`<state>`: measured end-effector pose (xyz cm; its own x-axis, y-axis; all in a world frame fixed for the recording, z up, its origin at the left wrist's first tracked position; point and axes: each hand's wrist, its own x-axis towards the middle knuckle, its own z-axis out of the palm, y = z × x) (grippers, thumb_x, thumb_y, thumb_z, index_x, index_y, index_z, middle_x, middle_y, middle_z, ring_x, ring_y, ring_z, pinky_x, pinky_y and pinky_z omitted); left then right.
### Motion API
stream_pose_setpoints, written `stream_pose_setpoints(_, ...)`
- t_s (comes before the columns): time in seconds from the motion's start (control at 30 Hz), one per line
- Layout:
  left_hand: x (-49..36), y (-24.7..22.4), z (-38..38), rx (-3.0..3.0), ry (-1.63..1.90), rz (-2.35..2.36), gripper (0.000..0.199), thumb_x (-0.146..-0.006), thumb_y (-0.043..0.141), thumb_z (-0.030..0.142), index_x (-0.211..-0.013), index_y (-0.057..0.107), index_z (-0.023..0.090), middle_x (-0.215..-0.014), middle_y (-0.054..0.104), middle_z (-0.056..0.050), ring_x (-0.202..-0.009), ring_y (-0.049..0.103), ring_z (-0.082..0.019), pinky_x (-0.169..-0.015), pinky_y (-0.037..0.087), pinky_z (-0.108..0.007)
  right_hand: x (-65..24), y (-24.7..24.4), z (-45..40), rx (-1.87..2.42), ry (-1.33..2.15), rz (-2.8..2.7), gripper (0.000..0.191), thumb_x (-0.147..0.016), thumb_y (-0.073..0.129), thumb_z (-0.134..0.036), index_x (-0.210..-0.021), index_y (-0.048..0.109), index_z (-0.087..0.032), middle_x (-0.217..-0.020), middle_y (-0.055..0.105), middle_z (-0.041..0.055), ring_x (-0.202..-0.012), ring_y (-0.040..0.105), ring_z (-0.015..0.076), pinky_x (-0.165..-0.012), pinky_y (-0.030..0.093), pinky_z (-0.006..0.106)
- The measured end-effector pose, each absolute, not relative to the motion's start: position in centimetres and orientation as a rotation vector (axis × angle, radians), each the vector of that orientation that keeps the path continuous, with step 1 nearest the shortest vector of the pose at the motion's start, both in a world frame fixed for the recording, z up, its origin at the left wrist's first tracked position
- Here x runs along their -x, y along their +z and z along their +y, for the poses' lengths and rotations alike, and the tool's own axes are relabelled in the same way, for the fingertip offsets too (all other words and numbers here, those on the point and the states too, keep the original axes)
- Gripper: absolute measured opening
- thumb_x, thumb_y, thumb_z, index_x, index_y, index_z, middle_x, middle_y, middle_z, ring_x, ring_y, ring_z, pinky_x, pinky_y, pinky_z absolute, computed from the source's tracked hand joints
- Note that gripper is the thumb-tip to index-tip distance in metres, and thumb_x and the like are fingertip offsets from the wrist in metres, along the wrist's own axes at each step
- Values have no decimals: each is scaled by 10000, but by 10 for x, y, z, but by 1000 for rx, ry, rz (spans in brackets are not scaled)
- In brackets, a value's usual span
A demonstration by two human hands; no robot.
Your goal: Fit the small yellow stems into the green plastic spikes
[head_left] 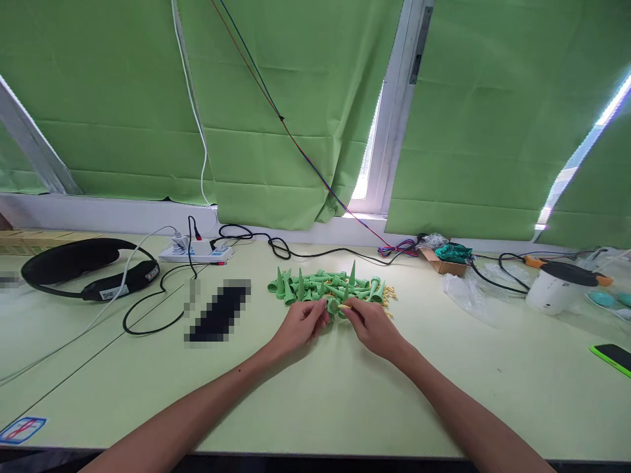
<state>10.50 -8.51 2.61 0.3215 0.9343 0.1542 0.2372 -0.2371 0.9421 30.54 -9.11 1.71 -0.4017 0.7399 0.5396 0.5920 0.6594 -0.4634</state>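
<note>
A pile of green cone-shaped plastic pieces lies on the pale table, a few of them standing point up. Small yellow pieces are scattered at the pile's right edge. At the front of the pile, my left hand pinches a green piece, its round end showing. My right hand is close beside it, thumb and finger pressed together on a small yellow piece that touches or nearly touches the green one.
Left of the pile are a dark pixelated patch, a black headband-like device and a power strip with cables. On the right stand a small cardboard box, a plastic bag, a white cup and a phone.
</note>
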Motion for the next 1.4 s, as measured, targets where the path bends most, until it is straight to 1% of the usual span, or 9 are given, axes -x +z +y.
stream_pose_setpoints(0.17, -107, 23, -82, -1558, 813, 1012, 668, -892, 403, 683, -659, 638, 103, -568, 577, -45, -391, 478, -90, -379, 332, -216, -305, 19, -92, 963, 265, -2135, 264, -1028, 379, -314, -904, 576, -191, -690, 576, 1, -604, 497, 133, -584, 333, 245)
stream_pose_setpoints(0.3, -107, 22, -81, -1499, 752, 980, 702, -860, 414, 726, -661, 650, 95, -586, 592, -59, -392, 498, -90, -359, 350, -207, -305, 20, -93, 939, 256, -2151, 277, -1030, 376, -314, -936, 603, -186, -689, 582, 7, -610, 502, 134, -588, 336, 247)
stream_pose_setpoints(0.47, -105, 27, -83, -1470, 756, 936, 630, -841, 501, 693, -721, 655, 95, -663, 604, -55, -413, 506, -79, -353, 356, -194, -306, 21, -94, 933, 262, -2157, 266, -1028, 382, -306, -941, 604, -190, -692, 586, 4, -614, 507, 133, -589, 333, 246)
stream_pose_setpoints(0.6, -105, 28, -84, -1472, 750, 926, 617, -833, 516, 692, -748, 657, 98, -695, 604, -53, -419, 511, -82, -344, 369, -203, -307, 21, -93, 928, 272, -2162, 263, -1031, 376, -308, -948, 597, -192, -703, 591, 5, -613, 511, 133, -587, 331, 246)
stream_pose_setpoints(0.87, -102, 24, -81, -1533, 740, 893, 585, -843, 526, 671, -728, 639, 109, -495, 492, 4, -413, 512, -105, -368, 371, -202, -308, 22, -93, 943, 299, -2170, 258, -1030, 376, -314, -925, 580, -196, -691, 580, 1, -603, 499, 136, -578, 325, 246)
stream_pose_setpoints(1.0, -102, 21, -82, -1548, 769, 916, 537, -858, 534, 638, -717, 619, 127, -477, 482, 15, -404, 497, -99, -372, 345, -196, -308, 22, -93, 942, 304, -2171, 268, -1033, 364, -323, -925, 577, -201, -703, 585, 8, -602, 501, 140, -575, 334, 248)
stream_pose_setpoints(1.13, -101, 22, -82, -1575, 776, 915, 492, -840, 575, 618, -703, 585, 146, -486, 484, 25, -418, 512, -106, -388, 369, -209, -308, 22, -93, 964, 303, -2179, 275, -1035, 354, -325, -918, 572, -206, -688, 572, 2, -586, 497, 140, -567, 335, 248)
stream_pose_setpoints(1.27, -100, 23, -82, -1608, 778, 908, 461, -843, 587, 597, -686, 516, 169, -492, 493, 29, -414, 493, -103, -395, 361, -218, -308, 20, -92, 987, 303, -2190, 268, -1033, 353, -327, -898, 554, -212, -652, 537, -9, -562, 469, 140, -559, 320, 252)
stream_pose_setpoints(1.4, -98, 21, -82, -1678, 790, 912, 419, -860, 586, 560, -701, 501, 182, -515, 513, 27, -432, 474, -102, -416, 343, -228, -308, 19, -92, 1009, 311, -2195, 266, -1031, 353, -331, -864, 527, -218, -628, 504, -19, -534, 436, 137, -545, 294, 254)
